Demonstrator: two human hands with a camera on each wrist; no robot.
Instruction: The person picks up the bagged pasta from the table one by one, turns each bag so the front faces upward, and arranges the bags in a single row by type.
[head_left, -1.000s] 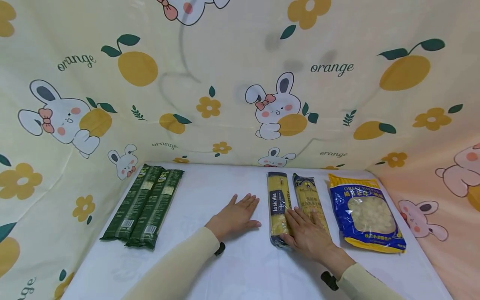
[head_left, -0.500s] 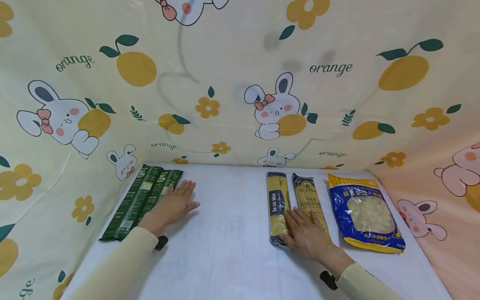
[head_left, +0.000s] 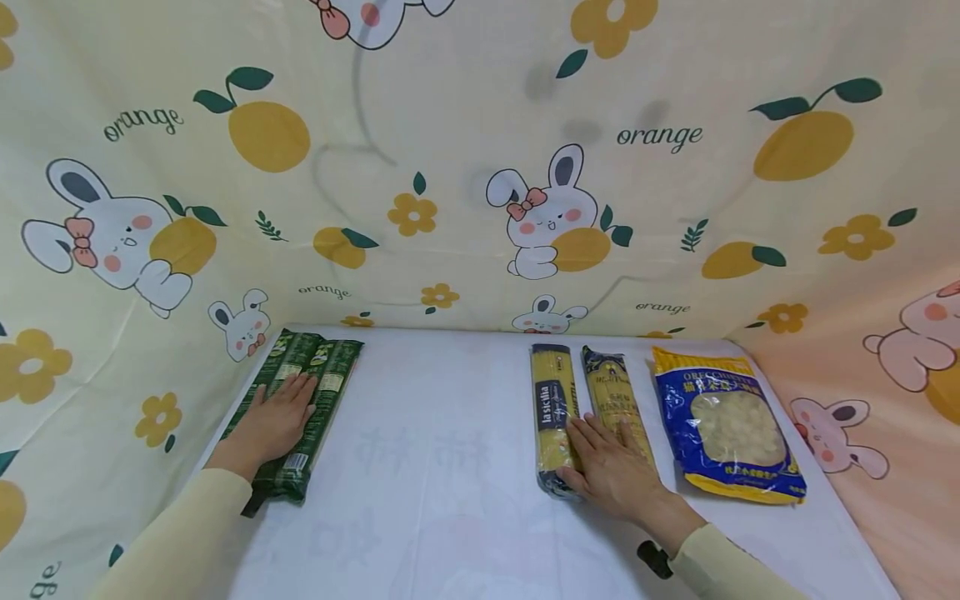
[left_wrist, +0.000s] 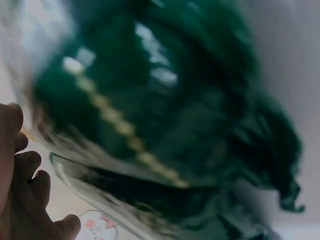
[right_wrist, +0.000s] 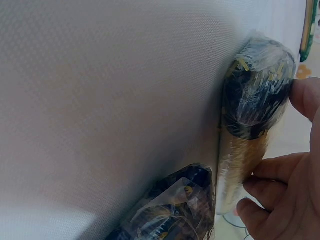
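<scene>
Two dark green long packs lie side by side at the left: the outer pack [head_left: 288, 354] and the inner pack [head_left: 336, 383]. My left hand [head_left: 272, 421] lies over both with its fingers extended, hiding their middle. In the left wrist view a blurred green wrapper [left_wrist: 175, 110] fills the picture beside the fingers. On the right, my right hand [head_left: 618, 475] rests flat across a "la sicilia" spaghetti pack [head_left: 552, 404] and a second yellow pasta pack [head_left: 611, 383]. Its thumb touches the spaghetti pack's near end in the right wrist view.
A blue and yellow orecchiette bag [head_left: 735, 425] lies right of the pasta packs. Everything lies on a white-covered table [head_left: 420, 433]. A patterned cloth [head_left: 450, 125] with rabbits and oranges stands behind and at both sides.
My left hand has moved left from the middle of the table and onto the green packs. The right hand has stayed on the pasta packs.
</scene>
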